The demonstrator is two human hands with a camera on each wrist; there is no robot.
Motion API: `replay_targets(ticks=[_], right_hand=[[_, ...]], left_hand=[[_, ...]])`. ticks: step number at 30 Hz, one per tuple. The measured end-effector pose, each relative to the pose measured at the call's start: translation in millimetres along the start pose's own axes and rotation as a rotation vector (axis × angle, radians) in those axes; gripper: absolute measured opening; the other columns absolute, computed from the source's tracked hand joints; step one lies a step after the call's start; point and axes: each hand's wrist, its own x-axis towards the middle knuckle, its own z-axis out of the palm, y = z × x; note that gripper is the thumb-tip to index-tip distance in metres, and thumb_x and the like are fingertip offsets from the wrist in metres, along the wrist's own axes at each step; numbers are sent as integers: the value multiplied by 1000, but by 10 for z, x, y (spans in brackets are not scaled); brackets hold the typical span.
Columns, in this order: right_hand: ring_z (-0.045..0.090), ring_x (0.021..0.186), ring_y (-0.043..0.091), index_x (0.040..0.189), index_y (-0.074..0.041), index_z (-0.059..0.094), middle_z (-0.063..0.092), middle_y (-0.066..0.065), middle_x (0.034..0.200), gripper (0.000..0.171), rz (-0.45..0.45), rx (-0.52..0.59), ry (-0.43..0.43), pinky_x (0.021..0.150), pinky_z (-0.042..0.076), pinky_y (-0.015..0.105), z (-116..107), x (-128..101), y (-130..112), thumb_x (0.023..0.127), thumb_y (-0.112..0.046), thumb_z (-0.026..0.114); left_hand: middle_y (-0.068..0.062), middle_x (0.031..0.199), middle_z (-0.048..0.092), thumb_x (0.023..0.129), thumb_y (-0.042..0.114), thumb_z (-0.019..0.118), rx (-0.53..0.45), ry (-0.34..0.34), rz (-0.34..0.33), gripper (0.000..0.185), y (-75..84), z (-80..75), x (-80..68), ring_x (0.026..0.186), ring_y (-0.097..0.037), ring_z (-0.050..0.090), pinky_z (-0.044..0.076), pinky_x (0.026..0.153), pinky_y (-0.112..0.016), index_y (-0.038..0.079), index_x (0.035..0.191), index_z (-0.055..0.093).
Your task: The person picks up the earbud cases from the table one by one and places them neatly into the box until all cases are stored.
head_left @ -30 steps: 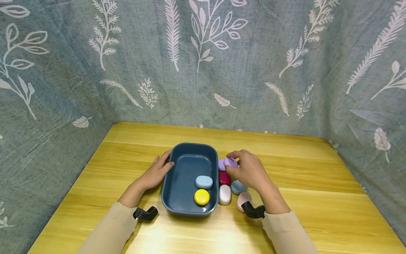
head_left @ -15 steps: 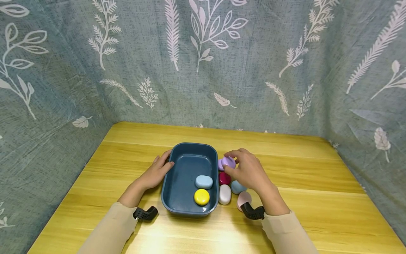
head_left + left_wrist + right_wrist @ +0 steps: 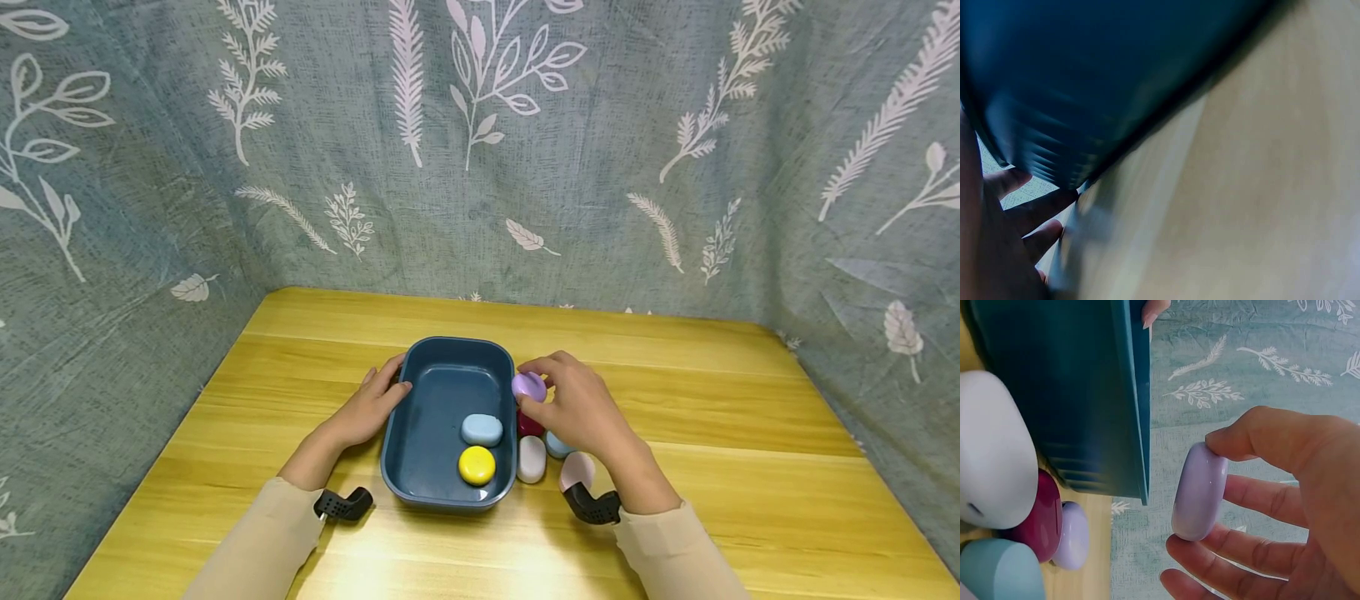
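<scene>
Lifted off the pile since a second ago, purple soap (image 3: 528, 387) now pinched in right hand (image 3: 577, 408) above blue tub's (image 3: 420, 483) right rim at desk centre; left hand (image 3: 367, 408) apparently flat against tub.

Right hand (image 3: 577, 408) pinching, left hand (image 3: 367, 408) relaxed
</scene>
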Motion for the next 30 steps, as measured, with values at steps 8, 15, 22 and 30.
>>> replay_targets(ticks=[8,15,22,30], right_hand=[[66,98,26,122,-16,74,68,6,117,35,-32,3,1,79,53,38,-6,-23,-61,90,-29,77],[65,95,23,123,-15,74,68,4,115,35,-74,-5,1,78,51,35,-11,-46,-95,91,-29,77],[64,92,20,122,-16,75,68,2,113,35,-109,-1,11,75,51,33,-14,-70,-143,89,-28,77],[65,93,18,123,-16,74,68,0,112,36,-138,4,13,74,53,30,-13,-91,-181,89,-27,78]], left_hand=[[-15,169,32,111,34,41,0,-4,-10,59,14,-4,-6,161,-45,4,-4,129,-63,14,165,26],[-15,169,32,111,34,41,5,-5,-11,60,13,-4,-4,161,-44,5,-3,129,-63,15,165,26],[-15,168,33,111,33,41,8,-3,-6,59,26,-10,-3,161,-41,12,-4,130,-61,15,165,26],[-15,168,33,111,34,40,11,-3,-10,59,18,-10,-9,161,-43,9,-4,130,-62,16,165,26]])
